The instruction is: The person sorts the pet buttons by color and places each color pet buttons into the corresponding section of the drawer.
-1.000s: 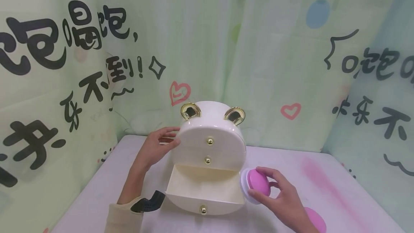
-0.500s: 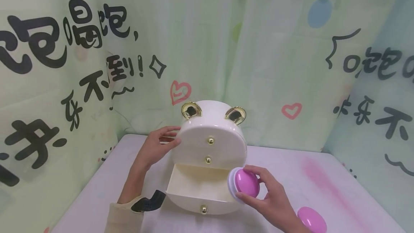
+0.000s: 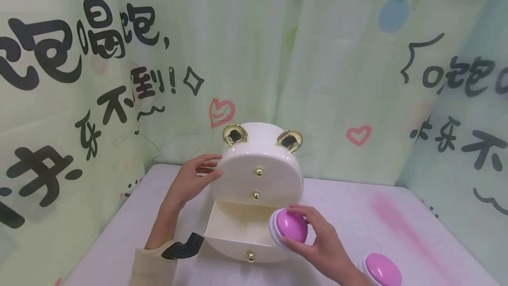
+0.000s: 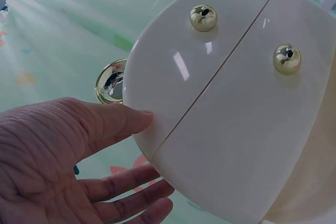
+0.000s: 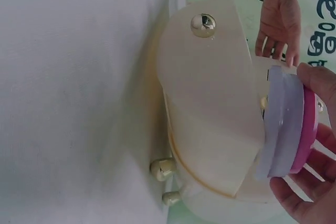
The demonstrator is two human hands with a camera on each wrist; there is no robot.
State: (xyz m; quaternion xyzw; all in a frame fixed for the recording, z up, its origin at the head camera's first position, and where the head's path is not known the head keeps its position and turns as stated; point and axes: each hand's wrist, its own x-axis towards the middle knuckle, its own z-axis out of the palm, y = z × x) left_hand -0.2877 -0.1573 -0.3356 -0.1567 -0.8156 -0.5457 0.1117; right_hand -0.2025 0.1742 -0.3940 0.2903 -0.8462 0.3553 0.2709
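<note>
A white rounded drawer box [image 3: 258, 162] with gold knobs and two gold ear-like rings stands at the table's middle. Its bottom drawer [image 3: 226, 244] is pulled out toward me, and its visible inside is bare. My left hand [image 3: 194, 179] touches the box's left side, thumb on the front edge; in the left wrist view its other fingers stretch loosely past the edge. Between thumb and fingers, my right hand [image 3: 323, 244] holds a round pink-and-white object [image 3: 291, 225] by its rim. That object is tilted above the drawer's right part, its white side facing the drawer.
A second round pink-and-white object [image 3: 382, 269] lies on the white table [image 3: 349, 197] at the near right, beside my right wrist. Printed curtains [image 3: 317, 78] hang behind the table and on both sides. A black band [image 3: 183, 247] is on my left wrist.
My right hand has moved left with the round pink-and-white object, from beside the drawer to over its right part. The second round object shows more fully. My left hand stays in place.
</note>
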